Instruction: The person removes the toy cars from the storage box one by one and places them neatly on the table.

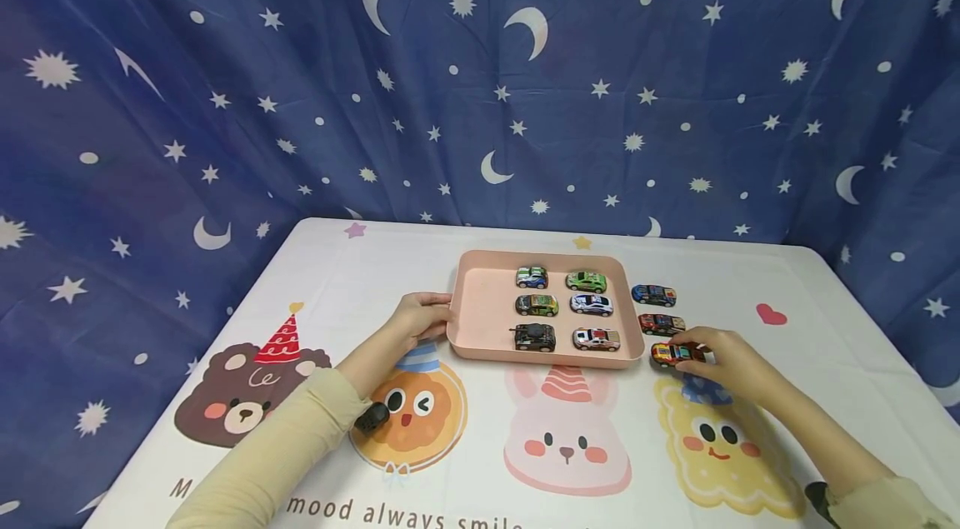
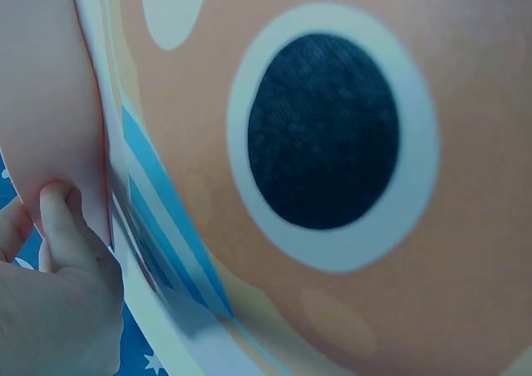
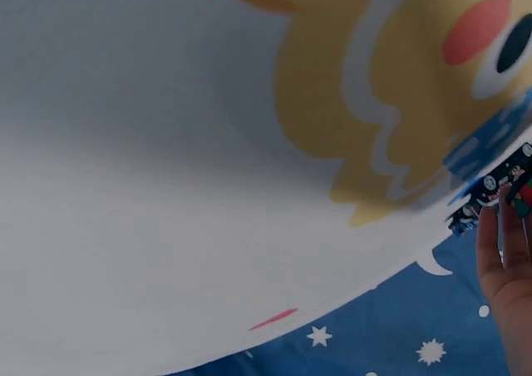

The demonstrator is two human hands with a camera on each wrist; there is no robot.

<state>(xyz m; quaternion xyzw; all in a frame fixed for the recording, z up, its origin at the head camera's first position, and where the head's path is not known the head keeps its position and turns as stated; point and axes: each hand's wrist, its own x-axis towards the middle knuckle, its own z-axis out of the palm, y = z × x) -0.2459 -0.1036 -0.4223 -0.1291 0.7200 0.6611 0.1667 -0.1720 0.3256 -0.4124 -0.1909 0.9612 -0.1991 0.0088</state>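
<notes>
My left hand (image 1: 420, 318) pinches the left rim of a pink tray (image 1: 483, 304); the left wrist view shows the thumb and fingers on either side of the tray wall (image 2: 54, 101). Toy cars stand in two columns in the tray's middle and right, among them a green car (image 1: 587, 281), a white car (image 1: 596, 339) and a black tank-like vehicle (image 1: 534, 336). Right of the tray, my right hand (image 1: 723, 358) holds a red and yellow toy car (image 1: 666, 354) on the table. The right wrist view shows only part of that hand (image 3: 511, 284), at the edge.
Behind the held car, a dark red toy car (image 1: 660, 324) and a blue toy car (image 1: 654, 294) stand beside the tray's right wall. A white tablecloth (image 1: 360, 279) with cartoon prints covers the table. A blue curtain (image 1: 420, 137) with moons and stars hangs behind it.
</notes>
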